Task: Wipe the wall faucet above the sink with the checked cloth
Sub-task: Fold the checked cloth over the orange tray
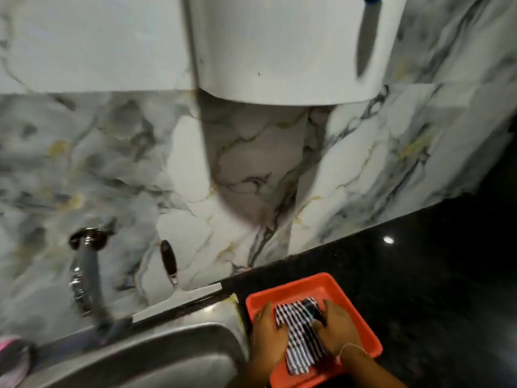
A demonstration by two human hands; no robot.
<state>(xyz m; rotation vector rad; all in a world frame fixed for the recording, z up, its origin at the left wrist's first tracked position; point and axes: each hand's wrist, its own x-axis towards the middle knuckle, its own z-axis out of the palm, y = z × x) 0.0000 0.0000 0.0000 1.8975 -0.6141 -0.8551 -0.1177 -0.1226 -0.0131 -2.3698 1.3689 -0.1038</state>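
Two bare hands are in my view at the lower right, both working inside a shallow red-orange plastic tray [361,309] that sits on the black polished countertop [419,261] just beside the stainless steel sink [167,357]. The black-and-white checked cloth [300,341] lies in this tray, bunched between the hands and trailing toward its near edge. My left hand [267,336] rests on the cloth's left side with fingers curled onto the fabric, gripping it. My right hand [337,329] covers the cloth's right side, fingers bent down over a dark object [313,310] at the far end of the fabric; blur prevents identifying that object. A thin bangle [354,349] circles the right wrist. The chrome wall faucet [84,264] projects from the grey-veined marble wall [251,177] above the sink, well apart from the cloth, to the left. A dark-handled utensil [168,260] hangs on the wall near the faucet. A white cabinet [279,46] hangs overhead, and a knife blade [367,40] points downward in front of it.
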